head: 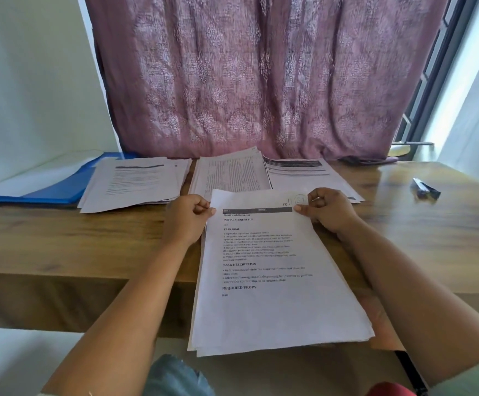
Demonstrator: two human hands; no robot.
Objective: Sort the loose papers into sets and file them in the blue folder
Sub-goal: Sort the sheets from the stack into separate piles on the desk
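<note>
We hold a sheaf of papers [272, 275] at its top corners.
Our left hand [188, 215] and right hand [325, 210] pinch it above the table [61, 238] edge; the blue folder [52, 190] lies open far left.

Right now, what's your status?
Both hands pinch held stack by top corners. Three piles sorted; blue folder open, far left. Nothing blocking.

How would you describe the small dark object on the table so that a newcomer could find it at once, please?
Start at the wooden table and go to its right side, past the paper piles by the purple curtain. There lies a small dark object, apparently a stapler. It alone lies by itself on bare wood, dark and compact, not flat white paper.
</note>
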